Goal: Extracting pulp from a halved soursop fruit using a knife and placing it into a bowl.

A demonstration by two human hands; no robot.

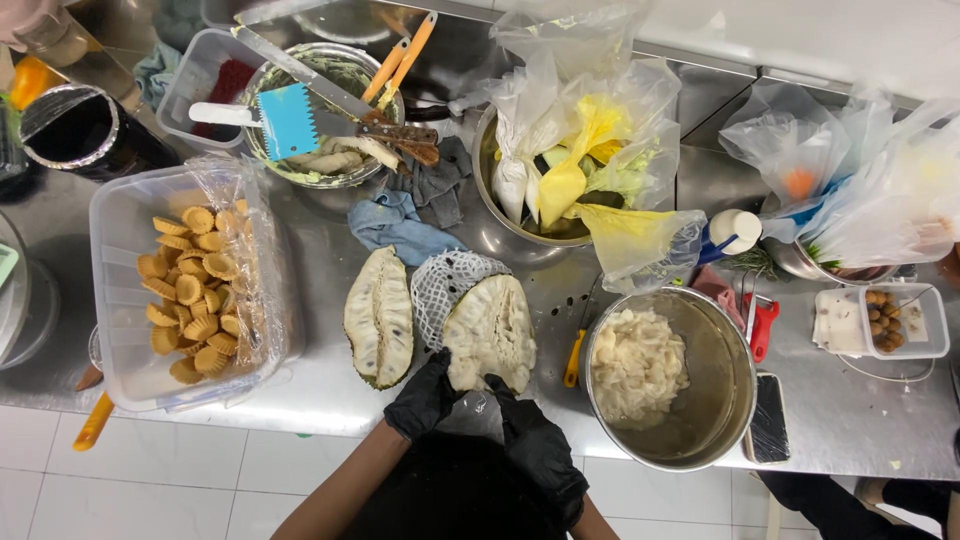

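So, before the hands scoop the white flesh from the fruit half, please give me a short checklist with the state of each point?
1. Both gloved hands, left hand and right hand, on the fruit half: ok.
2. Cut side faces up: ok.
3. Metal pot with pulp beside the fruit, with room left: ok.
4. Second half lies apart: ok.
5. Yellow-handled tool within reach: ok, but its tip is hidden.
6. Gloves intact: cannot tell.

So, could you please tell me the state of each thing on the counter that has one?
Fruit half: cut open, flesh up, held by left hand and right hand.
Other fruit half: cut open, lying untouched.
Steel pot: uncovered, partly filled with white pulp.
Plastic tub: lidless, film pulled back, holding pastry shells.
Small box: open.
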